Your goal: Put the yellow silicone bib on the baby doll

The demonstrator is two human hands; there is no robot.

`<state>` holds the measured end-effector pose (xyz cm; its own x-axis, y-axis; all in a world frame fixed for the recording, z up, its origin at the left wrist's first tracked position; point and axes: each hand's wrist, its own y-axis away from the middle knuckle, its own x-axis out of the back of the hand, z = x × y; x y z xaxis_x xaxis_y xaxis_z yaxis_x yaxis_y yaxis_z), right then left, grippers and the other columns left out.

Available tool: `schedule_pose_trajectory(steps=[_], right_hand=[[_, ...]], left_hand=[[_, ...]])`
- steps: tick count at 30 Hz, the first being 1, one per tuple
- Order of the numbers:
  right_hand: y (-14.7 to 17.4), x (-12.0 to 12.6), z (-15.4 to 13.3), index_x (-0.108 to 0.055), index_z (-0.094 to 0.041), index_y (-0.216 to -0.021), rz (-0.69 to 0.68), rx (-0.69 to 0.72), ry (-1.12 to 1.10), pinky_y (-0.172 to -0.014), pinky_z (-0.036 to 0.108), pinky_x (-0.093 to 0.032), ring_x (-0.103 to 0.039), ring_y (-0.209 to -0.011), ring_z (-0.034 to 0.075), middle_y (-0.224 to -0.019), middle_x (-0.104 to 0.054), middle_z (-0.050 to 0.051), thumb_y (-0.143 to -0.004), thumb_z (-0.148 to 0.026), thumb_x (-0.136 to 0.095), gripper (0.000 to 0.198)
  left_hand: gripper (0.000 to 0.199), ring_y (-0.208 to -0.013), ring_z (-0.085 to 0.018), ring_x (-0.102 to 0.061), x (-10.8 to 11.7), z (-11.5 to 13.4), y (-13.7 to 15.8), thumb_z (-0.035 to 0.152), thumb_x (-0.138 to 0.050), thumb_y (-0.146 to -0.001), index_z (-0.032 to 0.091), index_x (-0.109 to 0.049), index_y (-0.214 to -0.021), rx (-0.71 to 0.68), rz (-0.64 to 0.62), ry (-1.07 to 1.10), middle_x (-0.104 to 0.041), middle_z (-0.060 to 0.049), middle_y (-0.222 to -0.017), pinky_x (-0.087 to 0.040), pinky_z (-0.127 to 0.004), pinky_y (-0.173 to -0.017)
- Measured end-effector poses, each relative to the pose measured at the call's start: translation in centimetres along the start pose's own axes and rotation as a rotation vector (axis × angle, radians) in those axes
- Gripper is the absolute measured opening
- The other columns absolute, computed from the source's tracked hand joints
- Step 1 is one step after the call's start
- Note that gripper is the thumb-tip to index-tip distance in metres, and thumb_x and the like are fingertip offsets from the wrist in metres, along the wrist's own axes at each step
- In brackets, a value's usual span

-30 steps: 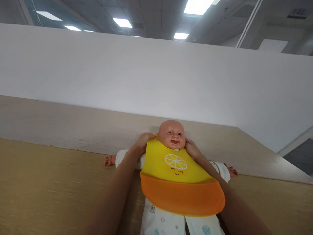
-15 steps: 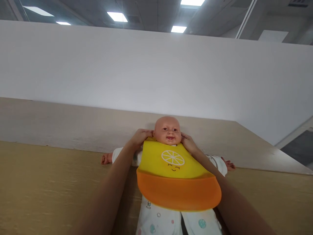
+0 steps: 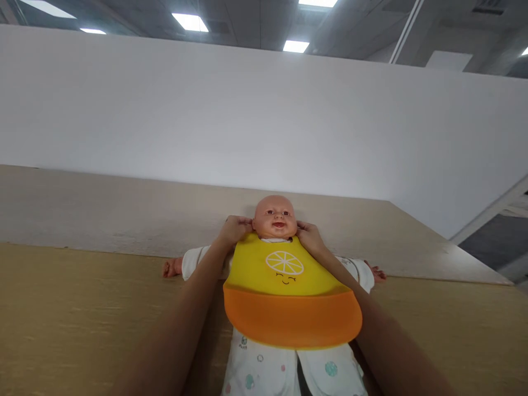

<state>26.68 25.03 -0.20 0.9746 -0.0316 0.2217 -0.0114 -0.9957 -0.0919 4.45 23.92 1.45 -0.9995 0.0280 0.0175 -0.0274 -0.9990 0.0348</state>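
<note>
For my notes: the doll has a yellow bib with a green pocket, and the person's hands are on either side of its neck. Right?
Not quite: the pocket is orange, not green, as the head view shows. The doll has a yellow bib, with the left hand and right hand on either side of its neck.

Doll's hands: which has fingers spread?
The doll hand on picture right: its fingers fan outward. The doll hand on picture left looks curled.

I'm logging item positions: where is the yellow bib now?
In the head view, the yellow bib lies on the doll, low and near centre, its top between the left hand and right hand.
</note>
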Motion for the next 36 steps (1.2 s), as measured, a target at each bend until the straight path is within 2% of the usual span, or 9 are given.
schedule_pose_trajectory(steps=[6,11,16,19,22,24,28,31,36], right_hand=[[-0.2,-0.1,0.3,-0.069,-0.015,-0.07,0.016,-0.025,0.053,-0.059,0.025,-0.043,-0.059,-0.065,0.018,-0.067,-0.068,0.002,-0.054,-0.025,-0.051,0.026],[-0.3,0.1,0.4,-0.068,-0.016,-0.068,0.005,-0.034,0.12,-0.059,0.025,-0.043,-0.059,-0.067,0.019,-0.068,-0.068,0.003,-0.055,-0.024,-0.053,0.022],[-0.4,0.2,0.7,-0.068,-0.015,-0.069,0.027,-0.067,0.155,-0.06,0.025,-0.041,-0.059,-0.068,0.019,-0.066,-0.067,0.004,-0.054,-0.021,-0.054,0.021],[0.2,0.2,0.4,-0.067,-0.014,-0.073,0.048,-0.082,0.11,-0.06,0.025,-0.04,-0.058,-0.068,0.018,-0.067,-0.066,0.004,-0.056,-0.022,-0.055,0.023],[1.4,0.4,-0.3,-0.067,-0.013,-0.074,0.025,-0.076,0.057,-0.06,0.025,-0.041,-0.057,-0.067,0.016,-0.07,-0.066,0.004,-0.059,-0.024,-0.052,0.024],[2.6,0.8,-0.9,-0.067,-0.013,-0.075,0.011,-0.079,0.016,-0.059,0.024,-0.041,-0.056,-0.065,0.015,-0.07,-0.066,0.004,-0.06,-0.026,-0.052,0.025],[5.5,1.7,-1.6,-0.067,-0.014,-0.08,0.027,-0.111,-0.074,-0.058,0.024,-0.042,-0.056,-0.061,0.014,-0.069,-0.066,0.003,-0.058,-0.027,-0.057,0.028],[7.7,2.3,-2.2,-0.068,-0.014,-0.08,0.047,-0.129,-0.146,-0.06,0.025,-0.043,-0.058,-0.062,0.014,-0.071,-0.067,0.003,-0.056,-0.027,-0.059,0.029],[11.2,3.3,-3.6,-0.068,-0.014,-0.08,0.065,-0.147,-0.295,-0.064,0.026,-0.046,-0.061,-0.07,0.016,-0.078,-0.068,0.004,-0.055,-0.029,-0.064,0.03]], left_hand=[[0.01,-0.044,-0.008,-0.047,-0.1,-0.4,-0.1,0.013,-0.064,-0.056,0.016,-0.071,-0.063,0.049,-0.028,-0.022,-0.059,0.005,-0.047,-0.036,-0.019,-0.046],[0.007,-0.042,-0.009,-0.048,-0.1,-0.7,-0.4,0.014,-0.062,-0.059,0.016,-0.068,-0.055,0.111,-0.001,-0.048,-0.057,0.004,-0.045,-0.036,-0.02,-0.045],[0.009,-0.038,-0.008,-0.045,0.1,-1.1,-0.9,0.019,-0.063,-0.06,0.015,-0.066,-0.052,0.105,0.019,-0.056,-0.053,0.004,-0.04,-0.032,-0.019,-0.041],[0.007,-0.042,-0.01,-0.05,0.3,-1.1,-0.5,0.022,-0.064,-0.059,0.015,-0.067,-0.056,0.089,-0.015,-0.033,-0.059,0.001,-0.046,-0.036,-0.02,-0.043],[0.016,-0.052,-0.014,-0.059,0.5,-0.6,1.1,0.027,-0.068,-0.057,0.015,-0.069,-0.068,0.111,-0.141,0.084,-0.067,-0.003,-0.06,-0.043,-0.023,-0.05],[0.021,-0.053,-0.015,-0.06,0.5,-0.1,2.5,0.027,-0.072,-0.054,0.015,-0.068,-0.072,0.133,-0.184,0.129,-0.068,-0.003,-0.063,-0.044,-0.024,-0.051],[0.025,-0.056,-0.017,-0.061,0.7,0.9,5.2,0.029,-0.074,-0.054,0.014,-0.069,-0.073,0.136,-0.098,0.064,-0.069,-0.004,-0.063,-0.045,-0.025,-0.053],[0.025,-0.067,-0.019,-0.064,1.0,1.5,7.1,0.032,-0.072,-0.058,0.013,-0.069,-0.074,0.127,-0.055,0.116,-0.071,-0.006,-0.071,-0.048,-0.028,-0.061],[0.025,-0.065,-0.014,-0.06,1.8,2.9,10.8,0.031,-0.071,-0.058,0.013,-0.07,-0.075,0.072,0.006,0.107,-0.069,-0.003,-0.071,-0.044,-0.022,-0.06]])
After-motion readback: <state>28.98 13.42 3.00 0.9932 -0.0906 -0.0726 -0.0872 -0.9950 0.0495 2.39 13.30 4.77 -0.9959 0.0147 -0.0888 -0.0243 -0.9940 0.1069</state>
